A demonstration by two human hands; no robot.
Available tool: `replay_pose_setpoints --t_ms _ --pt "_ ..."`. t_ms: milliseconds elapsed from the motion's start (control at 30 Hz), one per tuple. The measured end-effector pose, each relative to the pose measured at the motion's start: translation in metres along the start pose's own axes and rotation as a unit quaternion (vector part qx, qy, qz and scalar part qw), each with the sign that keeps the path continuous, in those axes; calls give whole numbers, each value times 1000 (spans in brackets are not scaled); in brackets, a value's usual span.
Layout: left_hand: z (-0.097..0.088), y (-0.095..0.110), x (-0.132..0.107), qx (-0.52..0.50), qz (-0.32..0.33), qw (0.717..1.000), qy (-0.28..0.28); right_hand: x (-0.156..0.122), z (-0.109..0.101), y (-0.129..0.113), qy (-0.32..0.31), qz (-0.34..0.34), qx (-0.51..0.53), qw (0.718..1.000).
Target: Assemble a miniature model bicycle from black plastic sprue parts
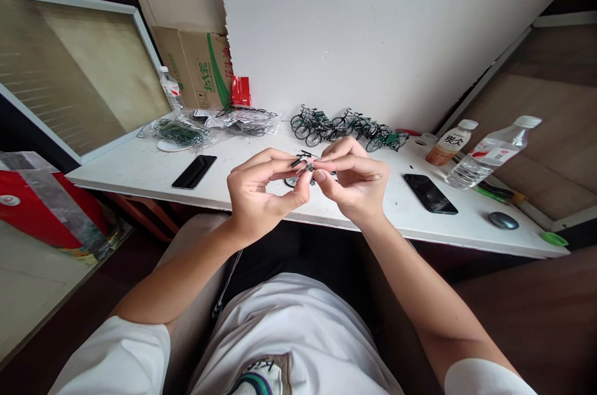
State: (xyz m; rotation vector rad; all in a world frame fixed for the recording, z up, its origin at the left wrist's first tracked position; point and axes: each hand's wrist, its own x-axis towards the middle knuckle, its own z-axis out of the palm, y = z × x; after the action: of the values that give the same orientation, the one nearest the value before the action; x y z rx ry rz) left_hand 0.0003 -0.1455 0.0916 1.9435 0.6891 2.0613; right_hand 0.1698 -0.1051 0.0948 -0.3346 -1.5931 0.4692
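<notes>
Above the table's front edge, my left hand (265,190) is closed in a pinch on a small miniature bicycle handlebar (305,162), a curved silver piece with a black grip. My right hand (354,177) is closed too, its thumb and fingertips meeting the same piece from the right. The fingertips cover part of it. Behind and below my hands a model bicycle (291,182) shows on the table, mostly hidden by them. Several finished-looking dark green and black model bicycles (326,129) stand in a cluster at the back.
On the white table (252,146) lie one phone (194,171) at left and another phone (430,193) at right. Plastic bags of parts (181,132) are heaped back left. A tea bottle (451,143), a water bottle (494,152) and a dark mouse-like object (504,220) are at right.
</notes>
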Motion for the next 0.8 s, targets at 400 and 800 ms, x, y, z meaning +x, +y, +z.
replay_pose_setpoints --t_ms 400,800 --pt "-1 4 1 30 13 999 1 -3 3 -6 19 30 -17 999" --pt "-2 6 0 72 29 997 10 -3 6 -7 16 24 -2 1000"
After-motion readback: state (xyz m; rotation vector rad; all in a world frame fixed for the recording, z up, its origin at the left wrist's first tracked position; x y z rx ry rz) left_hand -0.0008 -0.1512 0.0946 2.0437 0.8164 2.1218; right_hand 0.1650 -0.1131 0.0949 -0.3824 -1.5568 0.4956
